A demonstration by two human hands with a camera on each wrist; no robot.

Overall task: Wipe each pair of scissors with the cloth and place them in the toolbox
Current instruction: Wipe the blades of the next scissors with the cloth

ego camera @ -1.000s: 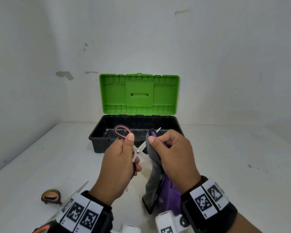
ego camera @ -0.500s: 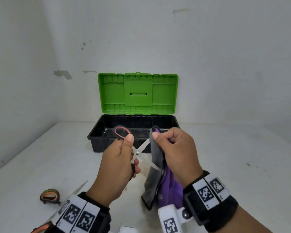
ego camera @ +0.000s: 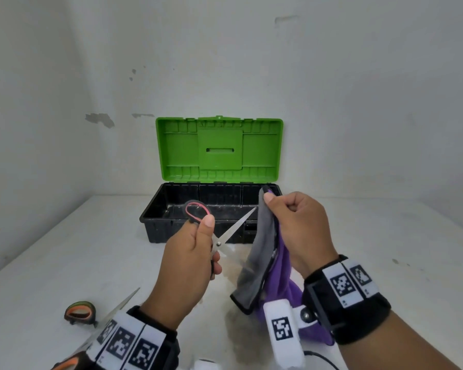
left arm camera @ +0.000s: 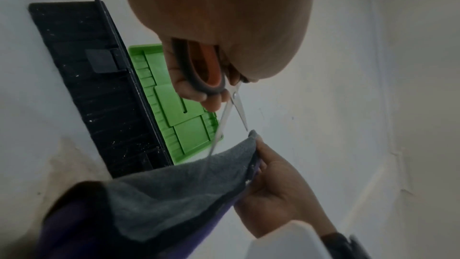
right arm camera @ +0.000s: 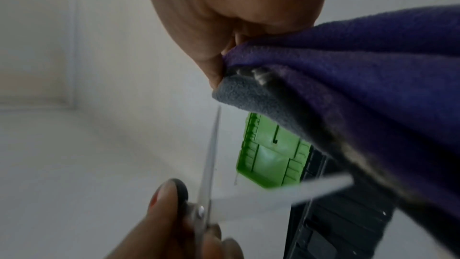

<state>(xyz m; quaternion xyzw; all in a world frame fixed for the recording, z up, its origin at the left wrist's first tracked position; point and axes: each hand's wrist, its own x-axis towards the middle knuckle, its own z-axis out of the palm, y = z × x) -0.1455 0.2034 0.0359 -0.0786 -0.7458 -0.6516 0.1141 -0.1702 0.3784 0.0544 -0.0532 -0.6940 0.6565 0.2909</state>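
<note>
My left hand (ego camera: 194, 256) grips a pair of scissors (ego camera: 234, 226) by its black and orange handles, the blades spread apart and pointing right. In the left wrist view the scissors (left arm camera: 233, 100) show one blade tip just short of the cloth (left arm camera: 179, 190) and the other blade reaching its grey face. My right hand (ego camera: 298, 225) pinches the top of the grey and purple cloth (ego camera: 262, 252), which hangs down beside the blades. The toolbox (ego camera: 166, 232) stands behind both hands, its green lid (ego camera: 219, 149) up.
A second pair of scissors (ego camera: 79, 313) with orange and black handles lies on the white table at the lower left, its blade running under my left wrist. White walls close the left and back. Bare table lies to the right of the toolbox.
My right hand has drawn the cloth up and right along the upper blade, from near the pivot out to the tip. The scissors' blades have spread wider.
</note>
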